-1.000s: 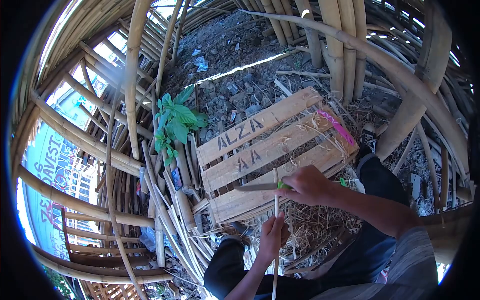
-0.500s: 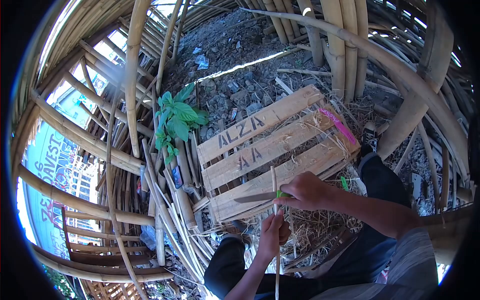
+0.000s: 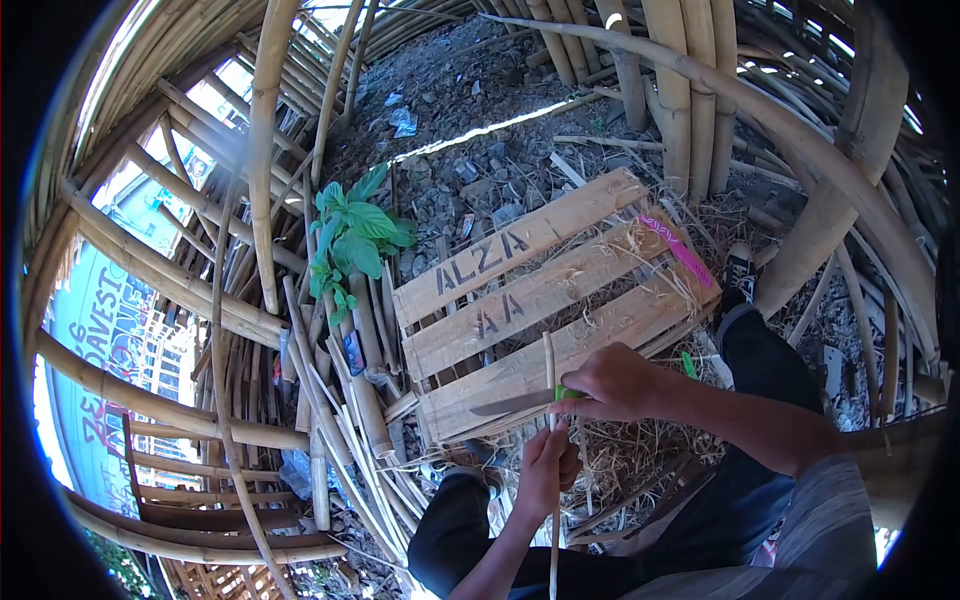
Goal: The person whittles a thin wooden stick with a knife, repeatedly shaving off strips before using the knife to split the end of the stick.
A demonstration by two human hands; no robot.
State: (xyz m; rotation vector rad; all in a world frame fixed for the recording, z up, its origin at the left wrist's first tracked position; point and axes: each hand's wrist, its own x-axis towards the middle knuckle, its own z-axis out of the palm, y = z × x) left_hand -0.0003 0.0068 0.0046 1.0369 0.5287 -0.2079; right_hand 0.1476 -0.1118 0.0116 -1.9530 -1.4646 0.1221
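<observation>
My right hand (image 3: 608, 382) is closed around the green handle of a knife (image 3: 515, 402), whose blade points left across the front of a wooden crate (image 3: 500, 327). The blade's base meets a thin bamboo strip (image 3: 549, 365) that stands nearly upright in the view. Below the knife, my left hand (image 3: 545, 470) grips the same strip, fingers wrapped round it. The strip's lower end runs down between my legs. Black lettering marks the crate's slats, and a pink knife sheath-like piece (image 3: 680, 250) lies on its right end.
Pale cut strips (image 3: 365, 470) lie left of my legs. Shavings (image 3: 640, 450) cover the ground by the crate. A green leafy plant (image 3: 358, 232) grows behind it. Bamboo poles (image 3: 268, 150) form a wall at left, and thick poles (image 3: 690, 100) stand at the back right.
The knife and my right hand have shifted very slightly right and down along the strip. My left hand stays in nearly the same place, still gripping.
</observation>
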